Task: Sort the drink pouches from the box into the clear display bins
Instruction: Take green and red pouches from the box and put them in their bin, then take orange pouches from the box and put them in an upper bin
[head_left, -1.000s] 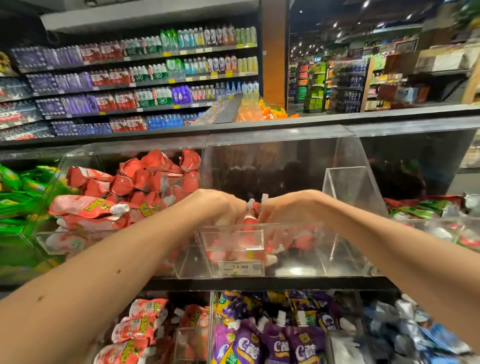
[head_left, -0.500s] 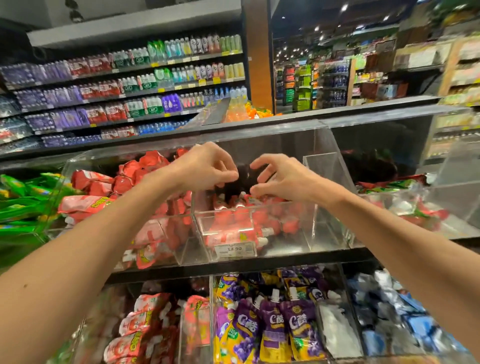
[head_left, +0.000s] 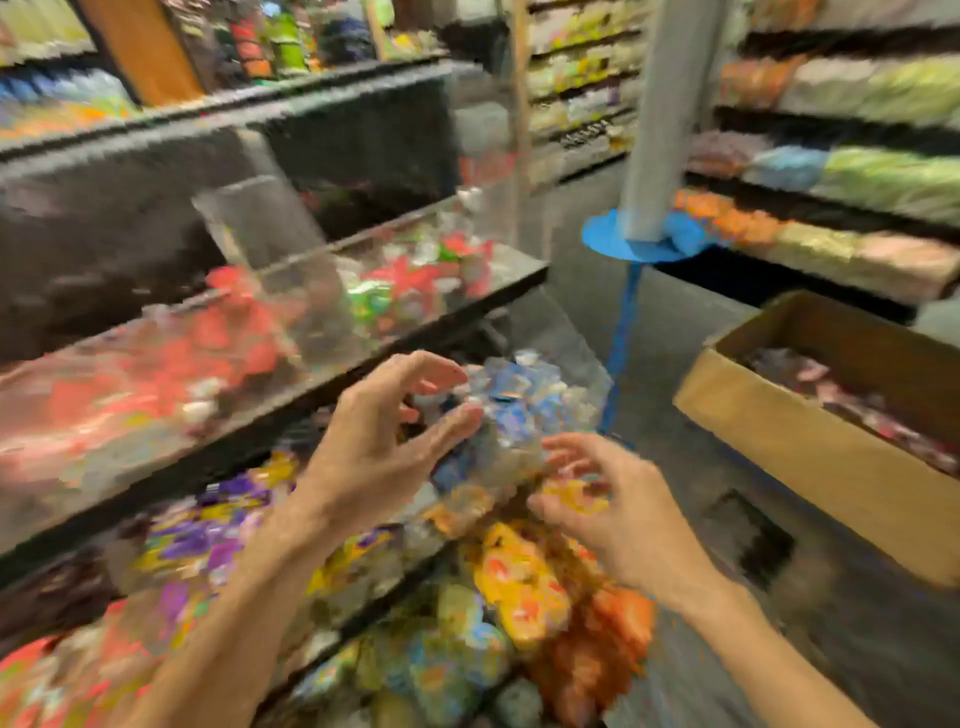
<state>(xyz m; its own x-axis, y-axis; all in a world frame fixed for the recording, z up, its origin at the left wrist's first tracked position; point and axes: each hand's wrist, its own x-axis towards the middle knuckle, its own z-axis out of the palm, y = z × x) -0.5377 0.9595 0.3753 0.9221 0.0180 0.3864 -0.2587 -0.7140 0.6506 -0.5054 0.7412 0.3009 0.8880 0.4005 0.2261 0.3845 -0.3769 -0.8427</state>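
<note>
Hands out of the red-pouch bin, view swung right | left hand and right hand loosely spread, holding nothing | red pouches lie in upper clear bin | cardboard box at right holds more pouches, blurred; probably the next load

View blurred. L hand and R hand: fingers spread, empty, apart, in front of bin w/ blue pouches. Box at right holds pouches.

Grey floor, a pale pillar on a blue base, seemingly stocked shelves beyond.
</note>
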